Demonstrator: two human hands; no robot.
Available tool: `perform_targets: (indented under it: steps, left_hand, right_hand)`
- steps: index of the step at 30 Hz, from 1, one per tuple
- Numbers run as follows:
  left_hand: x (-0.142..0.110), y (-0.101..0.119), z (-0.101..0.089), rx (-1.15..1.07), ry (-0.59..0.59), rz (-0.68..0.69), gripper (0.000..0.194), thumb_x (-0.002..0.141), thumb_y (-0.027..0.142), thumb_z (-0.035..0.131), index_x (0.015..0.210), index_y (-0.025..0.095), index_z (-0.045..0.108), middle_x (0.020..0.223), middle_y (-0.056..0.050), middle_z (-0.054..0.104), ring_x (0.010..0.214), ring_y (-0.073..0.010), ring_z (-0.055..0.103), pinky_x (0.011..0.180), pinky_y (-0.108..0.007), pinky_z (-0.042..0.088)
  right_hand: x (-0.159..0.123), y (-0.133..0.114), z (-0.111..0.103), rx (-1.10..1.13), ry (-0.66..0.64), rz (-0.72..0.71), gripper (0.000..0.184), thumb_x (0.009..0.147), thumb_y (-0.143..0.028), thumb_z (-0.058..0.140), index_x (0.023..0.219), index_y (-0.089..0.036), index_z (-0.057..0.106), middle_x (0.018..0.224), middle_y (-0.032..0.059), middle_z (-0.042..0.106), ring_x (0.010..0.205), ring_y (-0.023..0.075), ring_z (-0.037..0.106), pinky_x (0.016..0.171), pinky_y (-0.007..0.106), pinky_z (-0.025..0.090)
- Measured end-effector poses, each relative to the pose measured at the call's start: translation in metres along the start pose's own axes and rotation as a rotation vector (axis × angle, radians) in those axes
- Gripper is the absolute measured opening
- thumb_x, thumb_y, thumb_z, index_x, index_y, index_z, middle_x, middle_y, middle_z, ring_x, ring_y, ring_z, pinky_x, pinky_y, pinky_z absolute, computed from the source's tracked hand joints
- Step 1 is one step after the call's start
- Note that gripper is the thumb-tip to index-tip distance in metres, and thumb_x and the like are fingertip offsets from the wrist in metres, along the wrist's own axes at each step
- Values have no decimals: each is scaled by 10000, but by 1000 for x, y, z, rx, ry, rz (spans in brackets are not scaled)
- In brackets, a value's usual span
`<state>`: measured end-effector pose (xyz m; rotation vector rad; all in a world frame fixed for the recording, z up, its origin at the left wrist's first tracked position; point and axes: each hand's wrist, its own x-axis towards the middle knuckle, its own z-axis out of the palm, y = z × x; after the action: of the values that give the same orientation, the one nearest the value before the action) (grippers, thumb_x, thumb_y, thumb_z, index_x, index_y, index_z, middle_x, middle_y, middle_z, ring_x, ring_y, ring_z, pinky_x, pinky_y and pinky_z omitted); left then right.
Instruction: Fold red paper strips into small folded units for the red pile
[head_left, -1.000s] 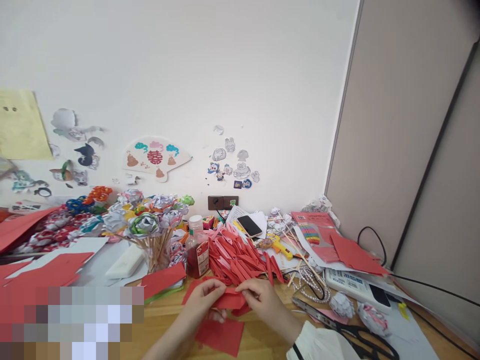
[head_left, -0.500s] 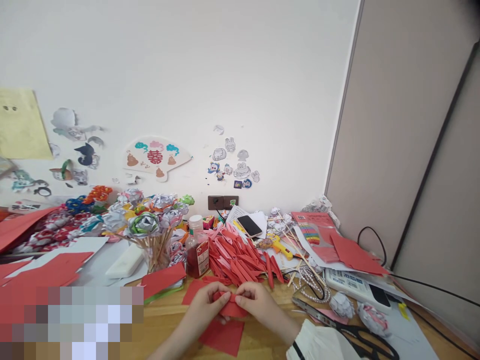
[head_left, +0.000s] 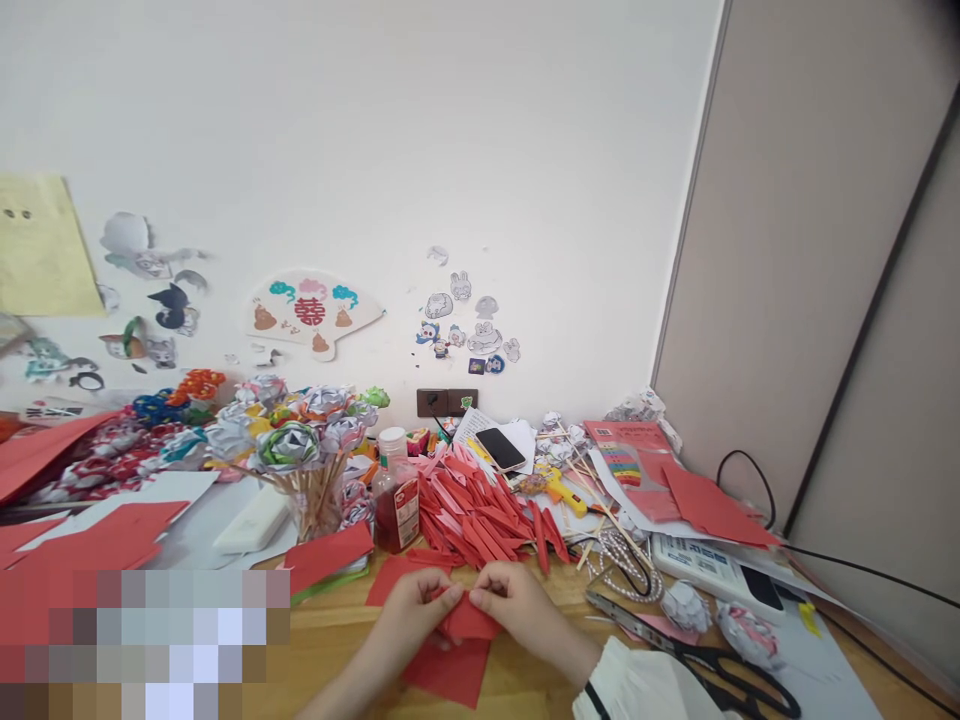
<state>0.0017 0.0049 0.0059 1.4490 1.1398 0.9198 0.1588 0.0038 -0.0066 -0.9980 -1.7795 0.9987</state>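
Observation:
My left hand (head_left: 416, 607) and my right hand (head_left: 517, 603) meet over the wooden desk (head_left: 337, 640), both pinching one small folded red paper piece (head_left: 471, 622) between their fingertips. Under them lies a flat red paper square (head_left: 446, 672). Just behind the hands rises a heap of folded red paper strips (head_left: 480, 510). The right wrist ends in a white sleeve (head_left: 637, 685).
A red-liquid bottle (head_left: 394, 500), a cup of paper roses on sticks (head_left: 315, 470), a phone (head_left: 499, 448), a yellow glue gun (head_left: 559, 492), black scissors (head_left: 697, 665), bamboo sticks and red sheets (head_left: 705, 505) crowd the desk. A blurred patch covers the lower left.
The hands have drawn closer together and the red piece between them has been folded smaller. The view has shifted very slightly.

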Motion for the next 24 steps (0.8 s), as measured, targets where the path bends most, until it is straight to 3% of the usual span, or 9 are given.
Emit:
perform_targets:
  steps: [8, 13, 19, 24]
  left_hand:
    - [0, 8, -10, -87, -55, -58, 408, 521, 546, 597, 546, 152, 492, 419, 11, 596, 402, -150, 576, 405, -228, 437]
    - [2, 5, -11, -76, -89, -70, 452, 542, 596, 541, 572, 146, 525, 440, 0, 600, 435, -158, 586, 417, -223, 428]
    - [0, 3, -12, 119, -108, 40, 394, 613, 523, 528, 475, 157, 478, 385, 20, 550, 379, -123, 518, 411, -196, 362]
    - [-6, 4, -6, 318, -100, 184, 323, 637, 426, 553, 491, 138, 559, 447, 33, 541, 462, -110, 473, 440, -172, 305]
  right_hand:
    - [2, 3, -16, 141, -41, 100, 283, 706, -416, 519, 623, -146, 508, 526, -31, 472, 466, 91, 467, 461, 198, 372]
    - [2, -3, -20, 85, 0, 68, 284, 718, -407, 507, 605, -147, 494, 518, -36, 459, 452, 83, 445, 440, 186, 340]
    - [2, 1, -20, -18, 73, 11, 291, 756, -394, 462, 593, -154, 486, 509, -42, 424, 474, 87, 416, 445, 184, 299]
    - [-1, 3, -9, -21, 1, 24, 306, 752, -416, 464, 598, -155, 503, 474, -48, 428, 450, 83, 415, 448, 185, 306]
